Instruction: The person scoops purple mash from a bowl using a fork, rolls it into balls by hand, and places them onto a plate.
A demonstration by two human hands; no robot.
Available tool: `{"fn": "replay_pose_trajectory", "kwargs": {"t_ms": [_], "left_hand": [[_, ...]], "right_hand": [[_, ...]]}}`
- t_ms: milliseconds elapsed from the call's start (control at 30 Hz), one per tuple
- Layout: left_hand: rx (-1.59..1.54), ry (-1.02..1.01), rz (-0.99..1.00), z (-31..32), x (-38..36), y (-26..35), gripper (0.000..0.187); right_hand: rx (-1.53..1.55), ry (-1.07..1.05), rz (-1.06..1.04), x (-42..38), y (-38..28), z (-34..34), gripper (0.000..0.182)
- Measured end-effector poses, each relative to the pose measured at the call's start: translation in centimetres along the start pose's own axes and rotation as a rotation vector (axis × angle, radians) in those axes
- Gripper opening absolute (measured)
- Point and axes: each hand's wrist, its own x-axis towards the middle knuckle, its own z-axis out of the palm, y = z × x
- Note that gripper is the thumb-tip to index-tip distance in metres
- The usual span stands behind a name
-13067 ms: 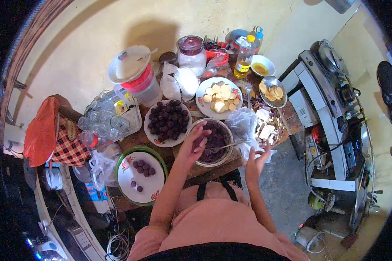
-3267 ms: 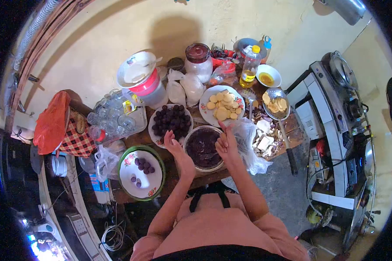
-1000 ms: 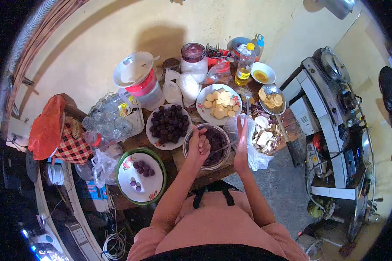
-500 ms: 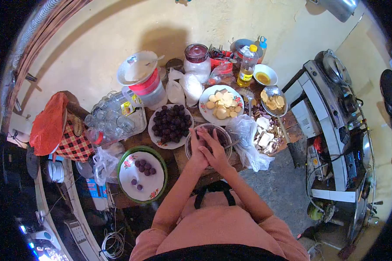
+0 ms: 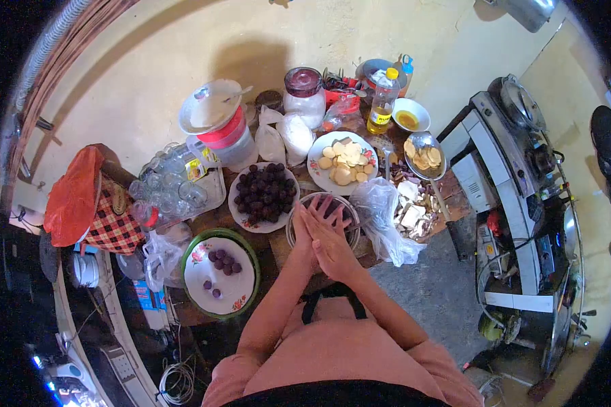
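My left hand point(image 5: 304, 237) and my right hand point(image 5: 332, 249) are pressed palm to palm over a clear glass bowl point(image 5: 356, 239). The fingers of both are stretched out, the right ones spread across the left hand. Whatever lies between the palms is hidden, and my hands cover most of the bowl's inside. Left of the bowl, a white plate point(image 5: 233, 216) bears a heap of dark purple balls point(image 5: 265, 192). Nearer to me, a flowered plate with a green rim point(image 5: 254, 288) holds several smaller purple balls point(image 5: 224, 262).
Behind the bowl stands a plate of pale round slices point(image 5: 346, 161). A clear plastic bag point(image 5: 379, 217) lies at its right, beside chopped pieces point(image 5: 414, 210). An oil bottle point(image 5: 381, 108), a strainer point(image 5: 426, 157) and glass jars point(image 5: 170, 180) stand farther out. A stove point(image 5: 523, 142) is at right.
My hands have shifted against each other: the right hand has slid and turned across the left, its fingers now fanned over the bowl. The plates and balls stay put.
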Motion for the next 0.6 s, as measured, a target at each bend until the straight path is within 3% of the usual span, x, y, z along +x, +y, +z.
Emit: {"fn": "replay_pose_trajectory", "kwargs": {"t_ms": [67,167,267,300,367,433,500,600], "left_hand": [[-0.056,-0.08,-0.023,-0.5,0.4,0.0,0.054],[-0.011,-0.024,-0.084,1.2,0.2,0.9,0.057],[-0.041,-0.102,-0.094,2.1,-0.1,0.9,0.056],[-0.016,-0.054,-0.086,3.5,-0.7,0.7,0.056],[0.016,-0.098,-0.089,4.2,-0.7,0.6,0.054],[0.073,-0.147,-0.056,4.2,-0.6,0.5,0.05],[0.064,-0.132,-0.037,3.7,-0.3,0.4,0.046],[0.082,-0.124,-0.054,2.8,-0.1,0.8,0.045]], "right_hand": [[-0.115,-0.041,-0.011,0.1,0.5,-0.2,0.058],[0.373,-0.053,0.21,0.1,2.5,0.4,0.057],[0.91,-0.04,0.151,2.0,1.2,-2.0,0.058],[0.297,-0.075,0.146,1.9,2.2,-1.4,0.059],[0.222,0.005,0.242,2.0,3.5,0.5,0.062],[0.389,0.043,0.212,2.6,3.0,0.3,0.066],[0.795,0.051,0.057,2.9,2.4,-1.6,0.072],[0.993,0.199,0.014,3.4,1.8,-3.9,0.08]]}}
